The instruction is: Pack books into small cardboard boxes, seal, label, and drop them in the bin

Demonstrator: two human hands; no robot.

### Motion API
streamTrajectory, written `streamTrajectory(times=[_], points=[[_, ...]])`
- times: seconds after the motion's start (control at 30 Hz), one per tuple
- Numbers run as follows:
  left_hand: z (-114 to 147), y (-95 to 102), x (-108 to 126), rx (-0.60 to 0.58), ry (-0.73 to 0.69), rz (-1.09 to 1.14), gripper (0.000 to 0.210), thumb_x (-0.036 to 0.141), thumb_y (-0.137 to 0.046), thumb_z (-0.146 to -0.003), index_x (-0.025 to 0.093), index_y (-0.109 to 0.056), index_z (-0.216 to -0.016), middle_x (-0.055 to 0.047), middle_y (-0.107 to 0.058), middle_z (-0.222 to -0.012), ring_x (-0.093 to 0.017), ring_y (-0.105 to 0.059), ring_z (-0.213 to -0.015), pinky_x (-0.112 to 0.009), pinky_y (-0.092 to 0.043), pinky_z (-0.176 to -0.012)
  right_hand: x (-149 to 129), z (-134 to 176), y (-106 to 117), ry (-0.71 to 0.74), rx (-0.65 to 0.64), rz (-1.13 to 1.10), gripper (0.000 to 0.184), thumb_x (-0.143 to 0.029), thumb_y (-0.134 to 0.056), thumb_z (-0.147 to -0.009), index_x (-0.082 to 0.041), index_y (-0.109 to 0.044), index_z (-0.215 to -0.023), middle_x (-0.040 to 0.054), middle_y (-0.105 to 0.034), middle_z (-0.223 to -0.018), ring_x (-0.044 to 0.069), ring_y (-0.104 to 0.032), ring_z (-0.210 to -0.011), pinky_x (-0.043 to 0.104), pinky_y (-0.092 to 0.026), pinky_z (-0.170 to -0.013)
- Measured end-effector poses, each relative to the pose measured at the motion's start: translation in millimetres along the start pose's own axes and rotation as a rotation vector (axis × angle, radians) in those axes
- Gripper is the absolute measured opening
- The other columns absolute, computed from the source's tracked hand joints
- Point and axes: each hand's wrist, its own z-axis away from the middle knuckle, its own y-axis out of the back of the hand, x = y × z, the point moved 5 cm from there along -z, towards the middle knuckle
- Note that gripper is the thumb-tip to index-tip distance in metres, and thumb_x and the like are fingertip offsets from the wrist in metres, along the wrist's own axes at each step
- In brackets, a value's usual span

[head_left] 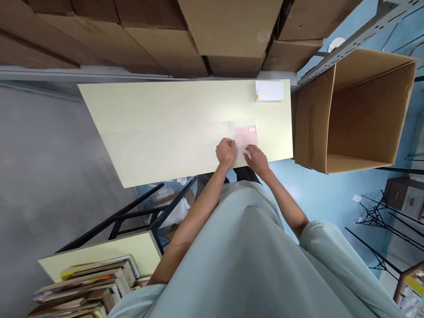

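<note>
A thin pink sheet (244, 134), with a small red-and-white mark near its top right corner, lies on the cream tabletop (159, 128). Something pale and see-through around it looks like clear plastic film. At the sheet's left edge is my left hand (226, 151), its fingers curled closed; what they grip, if anything, is hidden. My right hand (257, 160) rests at the sheet's lower right, fingers bent and slightly apart, the fingertips touching its lower part. Beyond the sheet, near the far right corner of the tabletop, lies a white box (269, 91) with a small yellow mark.
Closed cardboard boxes (232, 28) line a shelf along the far side. An open carton (364, 119) stands right of the table. At lower left are a black metal frame (122, 216) and a pile of books (89, 287). Thin black rods (377, 216) stand at the right.
</note>
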Motion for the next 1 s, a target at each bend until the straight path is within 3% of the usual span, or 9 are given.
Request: streamTrajectory(times=[0.13,0.23,0.4,0.53,0.73,0.87,1.0], points=[[10,14.7,7,0.033,-0.016,0.006,0.011,0.033,-0.067,-0.095,0.025,-0.068,-0.103,-0.008,-0.08,-0.096,-0.031,-0.074,-0.098,-0.042,-0.052,-0.094,-5,-1,22,0.014,0.039,0.0,0.032,-0.022,-0.057,-0.108,-0.019,-0.07,-0.137,0.0151,-0.068,-0.148,0.03,-0.069,-0.127,0.041,-0.059,-0.103],[16,30.0,34,0.034,-0.098,0.038,0.013,0.03,-0.065,-0.096,0.024,-0.069,-0.107,-0.008,-0.08,-0.098,-0.03,-0.076,-0.097,-0.041,-0.053,-0.092,-11,-11,57,0.024,0.116,0.015,0.033,-0.023,-0.057,-0.107,-0.019,-0.07,-0.138,0.0148,-0.07,-0.145,0.03,-0.071,-0.124,0.04,-0.06,-0.102],[16,64.6,124,0.049,-0.345,0.145,0.011,0.028,-0.064,-0.098,0.025,-0.071,-0.105,-0.008,-0.081,-0.101,-0.027,-0.076,-0.089,-0.04,-0.056,-0.088,-36,-41,144,0.077,0.328,0.042,0.034,-0.024,-0.054,-0.107,-0.018,-0.071,-0.136,0.016,-0.071,-0.141,0.031,-0.072,-0.122,0.04,-0.06,-0.1],[19,107.7,209,0.124,-0.605,0.22,0.011,0.025,-0.062,-0.1,0.025,-0.071,-0.105,-0.009,-0.08,-0.111,-0.026,-0.076,-0.095,-0.039,-0.057,-0.092,-69,-59,220,0.17,0.521,0.053,0.036,-0.028,-0.05,-0.109,-0.016,-0.07,-0.137,0.0182,-0.072,-0.138,0.033,-0.071,-0.121,0.043,-0.059,-0.101],[24,173.9,300,0.241,-0.833,0.244,0.016,0.022,-0.059,-0.102,0.023,-0.073,-0.11,-0.01,-0.076,-0.116,-0.027,-0.073,-0.111,-0.039,-0.055,-0.103,-121,-87,321,0.395,0.794,0.08,0.038,-0.025,-0.05,-0.108,-0.014,-0.066,-0.14,0.0212,-0.066,-0.147,0.036,-0.057,-0.139,0.053,-0.046,-0.12],[24,203.0,332,0.294,-0.88,0.25,0.017,0.019,-0.06,-0.1,0.021,-0.073,-0.109,-0.01,-0.077,-0.116,-0.027,-0.073,-0.113,-0.04,-0.054,-0.106,-145,-120,365,0.482,0.799,0.152,0.041,-0.026,-0.054,-0.107,-0.012,-0.065,-0.144,0.0213,-0.059,-0.157,0.038,-0.05,-0.144,0.056,-0.042,-0.124],[25,217.9,340,0.326,-0.889,0.248,0.016,0.02,-0.059,-0.1,0.022,-0.073,-0.107,-0.01,-0.079,-0.115,-0.027,-0.074,-0.111,-0.041,-0.055,-0.105,-155,-142,380,0.427,0.728,0.242,0.044,-0.024,-0.054,-0.107,-0.007,-0.064,-0.146,0.023,-0.061,-0.156,0.039,-0.05,-0.14,0.056,-0.044,-0.12]])
